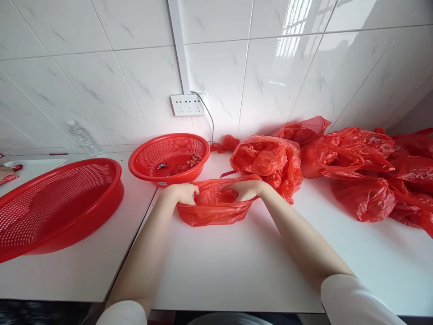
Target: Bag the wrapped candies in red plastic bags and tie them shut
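Surface: two flat white tabletops [223, 271] side by side, dark seam [135, 237] running under your left forearm.
Wall: glossy white marbled tiles [149, 85], white rectangular socket strip [188, 105], thin dark cable.
Left side: large round red perforated plastic basket [98, 210], cut off by the frame; clear plastic bottle [88, 143] behind.
Beyond left hand: smaller round red perforated plastic basket [169, 151], small contents unclear.
Right side: crumpled red plastic bags [361, 198] heaped toward the wall.
Room: white surface between your forearms, down to the near edge.
Bag: thin translucent red plastic bag [216, 216], mouth up, between your hands.
Left hand [181, 194]: curled over bag's left end; pinch or no, cannot tell.
Right hand [246, 189]: fingers in bag's mouth, partly bent; grip cannot be told.
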Available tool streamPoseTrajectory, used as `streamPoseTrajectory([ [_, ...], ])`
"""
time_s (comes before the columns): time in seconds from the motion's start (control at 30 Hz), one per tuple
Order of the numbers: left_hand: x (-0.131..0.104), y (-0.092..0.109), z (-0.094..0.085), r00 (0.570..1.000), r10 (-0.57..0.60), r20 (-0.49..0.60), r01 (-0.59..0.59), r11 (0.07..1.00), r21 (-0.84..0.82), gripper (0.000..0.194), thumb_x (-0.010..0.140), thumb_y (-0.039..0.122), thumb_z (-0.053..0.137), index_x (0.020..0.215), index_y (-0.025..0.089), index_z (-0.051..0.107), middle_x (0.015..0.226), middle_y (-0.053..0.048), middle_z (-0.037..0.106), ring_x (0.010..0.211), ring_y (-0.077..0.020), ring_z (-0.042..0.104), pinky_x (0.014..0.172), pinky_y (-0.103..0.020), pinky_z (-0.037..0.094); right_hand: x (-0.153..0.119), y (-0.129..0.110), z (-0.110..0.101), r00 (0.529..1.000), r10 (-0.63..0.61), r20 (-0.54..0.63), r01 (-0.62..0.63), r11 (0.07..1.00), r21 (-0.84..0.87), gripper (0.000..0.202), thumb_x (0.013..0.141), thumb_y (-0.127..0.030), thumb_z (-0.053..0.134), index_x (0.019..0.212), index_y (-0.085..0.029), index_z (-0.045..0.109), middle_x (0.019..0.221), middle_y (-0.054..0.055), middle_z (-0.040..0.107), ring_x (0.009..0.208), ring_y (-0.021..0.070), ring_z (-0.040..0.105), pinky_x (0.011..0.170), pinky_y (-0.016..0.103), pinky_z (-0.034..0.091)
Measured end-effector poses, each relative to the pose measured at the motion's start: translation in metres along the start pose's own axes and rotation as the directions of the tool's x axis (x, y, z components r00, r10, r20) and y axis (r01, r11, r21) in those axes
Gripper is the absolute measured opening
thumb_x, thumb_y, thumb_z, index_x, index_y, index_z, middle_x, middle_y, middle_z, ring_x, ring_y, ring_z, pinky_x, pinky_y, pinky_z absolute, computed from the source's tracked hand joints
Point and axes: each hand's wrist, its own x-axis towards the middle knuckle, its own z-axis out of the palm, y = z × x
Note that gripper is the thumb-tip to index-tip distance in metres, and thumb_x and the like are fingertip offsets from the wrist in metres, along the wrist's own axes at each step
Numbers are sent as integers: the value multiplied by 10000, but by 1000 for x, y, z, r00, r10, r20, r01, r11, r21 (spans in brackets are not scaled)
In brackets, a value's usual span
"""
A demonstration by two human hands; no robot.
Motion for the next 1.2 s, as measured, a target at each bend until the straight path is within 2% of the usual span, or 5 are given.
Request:
streamPoseTrajectory([
  [0.2, -49, 14, -17, 708, 310, -635, -439, 897, -51, 299, 866, 500, 573, 971, 228, 640, 1029, -31, 698, 939, -183, 659, 803, -284, 511, -19, -44, -2, 963, 144, -228, -181, 972, -149, 657, 806, -459, 638, 1409, -219, 535, 1186, 122, 686, 1049, 310, 648, 812, 382, 522],
  [0.33, -32, 3, -19, 464, 152, -873, -120, 987, 108, 338, 876, 416, 571, 1131, 200, 625, 1201, -97, 655, 1084, -269, 615, 939, -401, 461, -30, -60, -1, 983, 33, -181, -38, 999, -22, 587, 849, -482, 608, 1383, -248, 545, 1120, 90, 705, 945, 251, 673, 723, 318, 524],
  [0.6, -13, -15, -17, 806, 42, -590, 38, 992, 122, 432, 936, 570, 412, 1115, 270, 666, 1084, -64, 725, 914, -248, 681, 707, -304, 492, -27, -67, 6, 972, -79, -223, 102, 990, 97, 415, 854, -425, 640, 1214, -220, 658, 1025, 70, 724, 893, 221, 679, 748, 321, 541],
  [0.93, 9, 2, -1, 804, 28, -593, 176, 943, 283, 341, 826, 41, 478, 1077, 159, 676, 1013, -183, 715, 970, -297, 690, 809, -367, 514, 31, -48, 15, 753, 365, -548, 521, 180, 835, 279, 851, -233, 652, 1108, -148, 584, 1248, 140, 610, 1077, 196, 668, 1010, 341, 526],
  [1.2, -20, 24, 0, 761, 200, -617, 65, 923, 379, 464, 842, -3, 374, 1107, 217, 685, 912, -132, 711, 961, -286, 678, 857, -388, 475, 29, -43, 11, 837, 298, -458, 414, 203, 888, 443, 892, -558, 546, 1191, -231, 526, 1297, 136, 589, 1026, 239, 694, 814, 366, 620],
])
